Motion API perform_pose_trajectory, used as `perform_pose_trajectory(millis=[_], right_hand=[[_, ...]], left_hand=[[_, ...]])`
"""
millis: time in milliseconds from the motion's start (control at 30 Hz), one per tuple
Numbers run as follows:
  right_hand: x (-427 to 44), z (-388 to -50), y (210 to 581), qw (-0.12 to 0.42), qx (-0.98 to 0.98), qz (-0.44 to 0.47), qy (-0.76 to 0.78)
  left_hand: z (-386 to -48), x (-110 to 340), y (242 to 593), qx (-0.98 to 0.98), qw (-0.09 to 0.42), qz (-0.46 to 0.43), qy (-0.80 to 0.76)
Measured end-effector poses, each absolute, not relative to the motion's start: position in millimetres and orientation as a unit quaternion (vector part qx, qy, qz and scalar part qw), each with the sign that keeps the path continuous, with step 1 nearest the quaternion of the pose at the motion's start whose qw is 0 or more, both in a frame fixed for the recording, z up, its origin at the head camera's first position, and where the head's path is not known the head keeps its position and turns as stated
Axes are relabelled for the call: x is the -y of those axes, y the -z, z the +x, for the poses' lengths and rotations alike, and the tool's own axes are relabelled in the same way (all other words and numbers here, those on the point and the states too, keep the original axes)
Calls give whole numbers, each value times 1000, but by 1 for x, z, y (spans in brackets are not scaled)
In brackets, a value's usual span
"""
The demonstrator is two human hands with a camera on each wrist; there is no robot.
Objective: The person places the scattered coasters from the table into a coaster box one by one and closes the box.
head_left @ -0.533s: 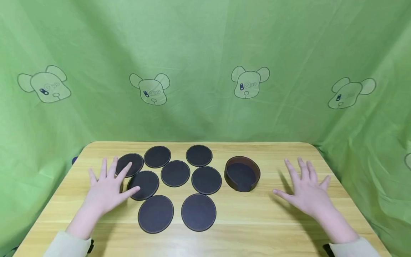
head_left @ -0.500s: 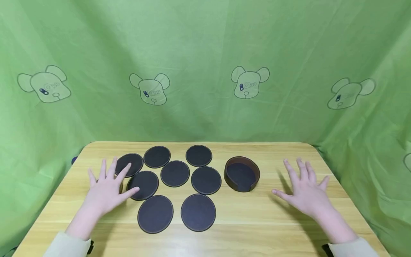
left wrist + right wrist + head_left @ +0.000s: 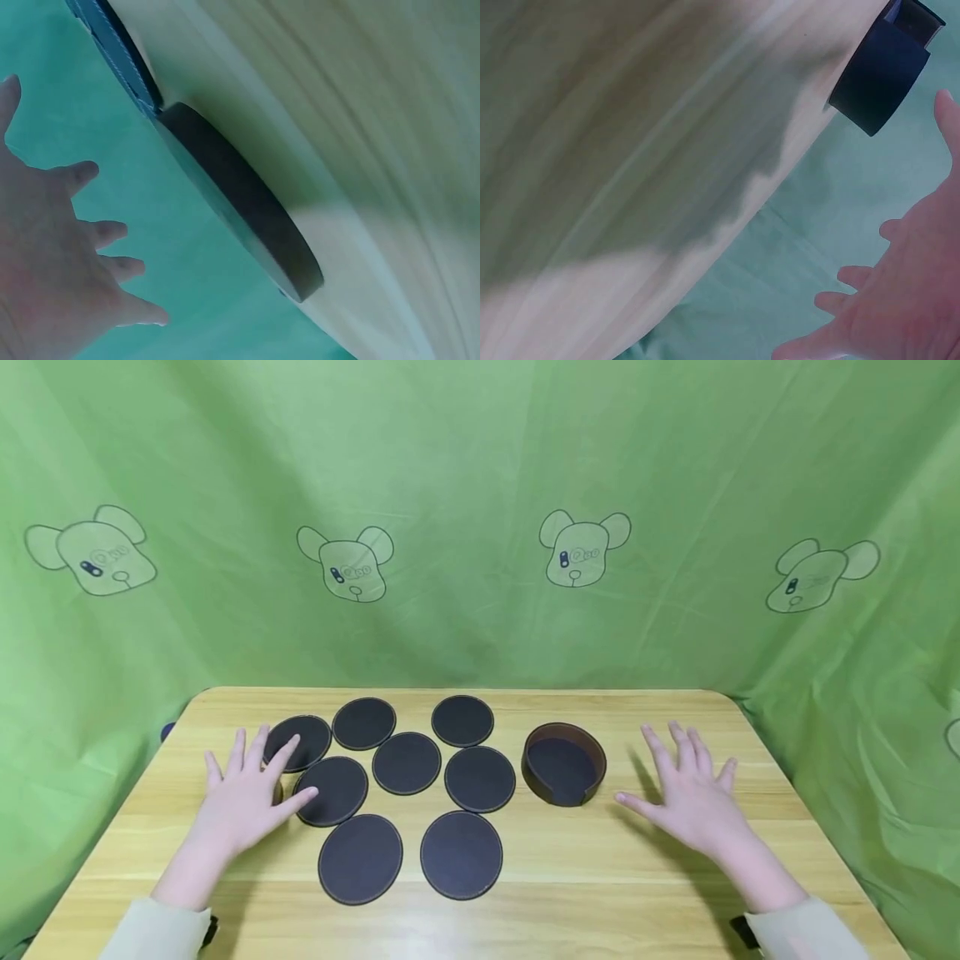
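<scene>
Dark round coasters (image 3: pixel 407 763) with stitched edges lie flat on the wooden table, several of them. To their right stands a round brown holder (image 3: pixel 564 764) with a notch at its front and a dark inside; its outer wall (image 3: pixel 881 75) shows in the right wrist view. My left hand (image 3: pixel 238 802) hovers with spread fingers beside the leftmost coasters, holding nothing. Mostly hidden beneath it is a thick, dark round object (image 3: pixel 247 202), seen edge-on in the left wrist view. My right hand (image 3: pixel 693 802), fingers spread and holding nothing, hovers right of the holder.
A green curtain (image 3: pixel 465 635) with printed bear heads hangs behind and beside the table (image 3: pixel 562 910). Bare wood lies between the holder and my right hand, and along the near side of the table.
My right hand has moved left, nearer the holder. The head view has shifted slightly. My left hand has barely moved, and the coasters and holder stay where they were.
</scene>
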State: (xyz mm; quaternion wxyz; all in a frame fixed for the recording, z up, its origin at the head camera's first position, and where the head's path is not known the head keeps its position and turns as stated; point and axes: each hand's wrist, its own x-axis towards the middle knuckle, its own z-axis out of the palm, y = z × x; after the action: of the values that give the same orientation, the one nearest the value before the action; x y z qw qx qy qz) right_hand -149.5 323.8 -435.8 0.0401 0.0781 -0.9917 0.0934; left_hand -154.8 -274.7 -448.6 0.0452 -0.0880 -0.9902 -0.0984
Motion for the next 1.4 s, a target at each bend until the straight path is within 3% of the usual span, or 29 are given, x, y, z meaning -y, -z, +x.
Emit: perform_pose_trajectory(millis=[700, 1067, 1400], right_hand=[[-304, -171, 449, 72, 977, 164, -115], [-294, -183, 458, 30, 965, 204, -161], [-300, -193, 462, -43, 941, 193, -275]], left_hand=[[-192, 298, 458, 990, 47, -112, 75], [-213, 302, 462, 986, 41, -141, 74], [-231, 296, 461, 985, 24, -146, 89]])
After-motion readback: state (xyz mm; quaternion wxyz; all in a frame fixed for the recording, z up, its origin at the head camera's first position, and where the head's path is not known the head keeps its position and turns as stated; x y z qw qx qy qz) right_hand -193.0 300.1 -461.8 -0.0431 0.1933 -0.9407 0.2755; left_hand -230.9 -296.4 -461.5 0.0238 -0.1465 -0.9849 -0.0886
